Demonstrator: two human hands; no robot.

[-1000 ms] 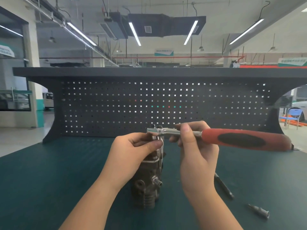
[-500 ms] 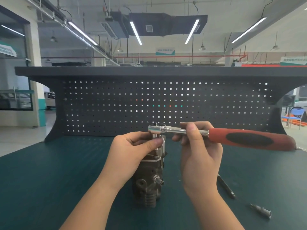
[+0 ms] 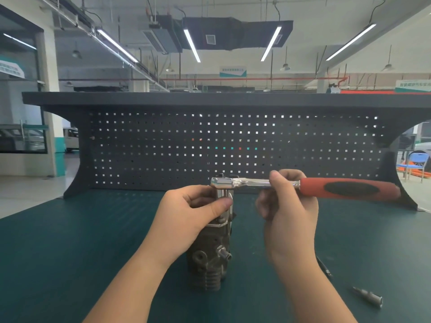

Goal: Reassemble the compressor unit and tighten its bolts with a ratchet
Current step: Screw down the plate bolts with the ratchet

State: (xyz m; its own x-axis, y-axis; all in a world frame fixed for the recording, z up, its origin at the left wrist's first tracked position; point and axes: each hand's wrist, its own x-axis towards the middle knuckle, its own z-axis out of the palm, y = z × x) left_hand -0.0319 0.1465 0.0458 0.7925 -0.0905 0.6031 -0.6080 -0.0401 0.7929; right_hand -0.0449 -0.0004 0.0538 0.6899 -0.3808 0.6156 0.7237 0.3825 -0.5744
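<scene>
The compressor unit (image 3: 210, 250) stands upright on the green table (image 3: 70, 252), dead centre and close in front of the person. This is the bolt-tightening step: the ratchet (image 3: 303, 186) lies level across the top of the unit, its chrome head and socket (image 3: 221, 193) seated down at the top, apparently on a bolt I cannot see. The red handle points off toward 3 o'clock.

The left hand (image 3: 193, 210) is wrapped over the top of the unit, thumb and fingers pinching the socket just beneath the ratchet head to steady it. The right hand (image 3: 286, 201) holds the bare chrome shank with curled fingers, close to the head, well short of the red part, so the grip is narrow and gives little leverage.

To my eye the next move calls for a sweep of the handle while the left hand keeps the socket square on the bolt; for real torque the right hand would want to slide out onto the red handle.

Round about: a dark slim tool (image 3: 323, 266) lies on the table at 4 o'clock from the unit, partly hidden by the right forearm, and a small grey metal piece (image 3: 368, 297) sits farther out the same way. The black pegboard (image 3: 233, 148) rises at 12 o'clock, behind the handle's swing; nothing seems to block it.
</scene>
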